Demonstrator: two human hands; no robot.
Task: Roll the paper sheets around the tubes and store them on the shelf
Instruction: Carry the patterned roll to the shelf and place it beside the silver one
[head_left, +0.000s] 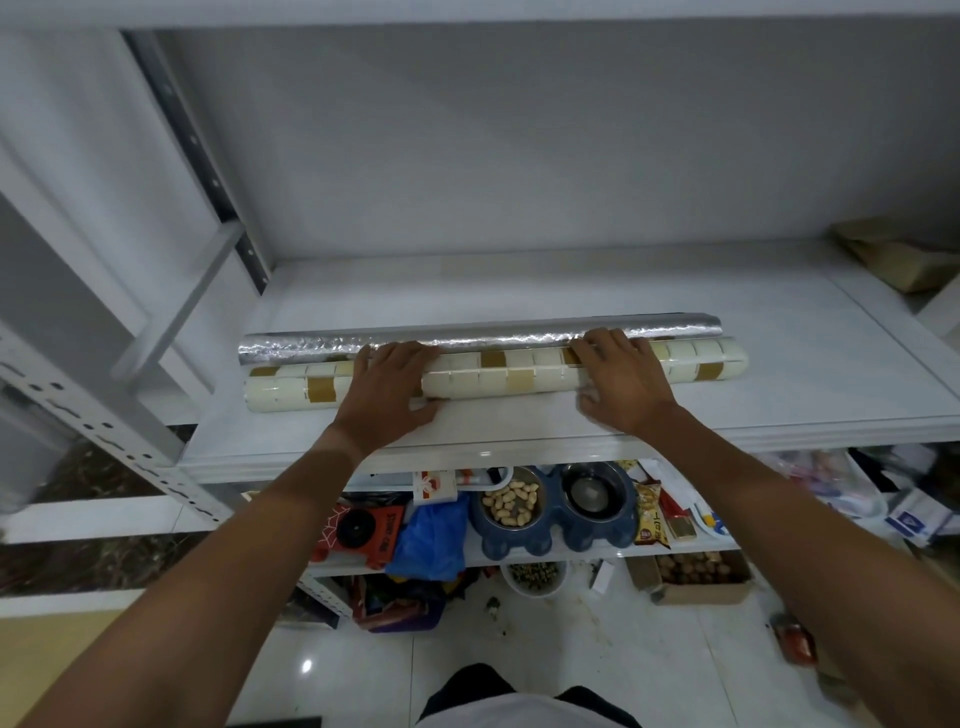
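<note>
As seen from the head camera, both hands press on one roll, mid-frame.
Left hand: fingers spread flat over cream tiled roll, left of centre.
Cream tiled roll: lying crosswise on white shelf, touching silver roll behind it.
Right hand: fingers spread flat on the same roll, right of centre.
Lower shelf: blue double bowl, one side holding peanuts.

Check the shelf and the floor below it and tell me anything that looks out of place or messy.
The two rolls, silver roll and cream tiled roll, lie neatly side by side on the shelf. Below, the floor shows scattered debris and stains, and the lower shelf is crowded with clutter around a bowl of peanuts.
</note>
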